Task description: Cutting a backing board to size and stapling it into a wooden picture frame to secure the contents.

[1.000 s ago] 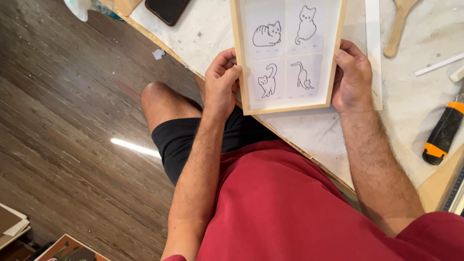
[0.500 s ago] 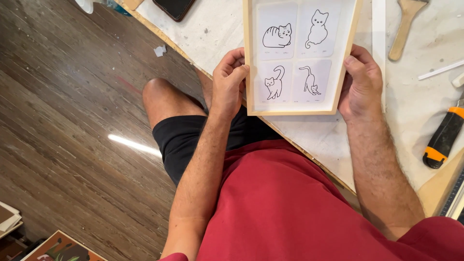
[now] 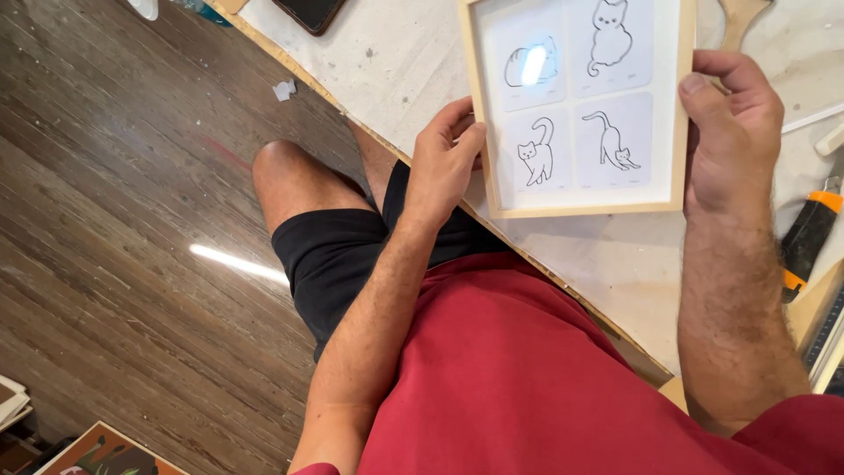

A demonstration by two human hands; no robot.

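Observation:
A light wooden picture frame (image 3: 675,132) with several line drawings of cats under glass is held over the pale worktable (image 3: 404,62). My left hand (image 3: 444,163) grips its left rail, fingers curled behind it. My right hand (image 3: 734,132) grips the right rail with the thumb on the front. The frame's top edge runs out of view. A glare spot sits on the upper left drawing.
A black and orange utility knife (image 3: 809,237) lies on the table right of my right arm. A dark phone (image 3: 308,10) lies at the table's far edge. A wooden tool handle (image 3: 743,10) shows above the frame. Wood floor lies to the left.
The frame and both hands have shifted right and slightly up in view. A light reflection now shows on the glass over the upper left drawing.

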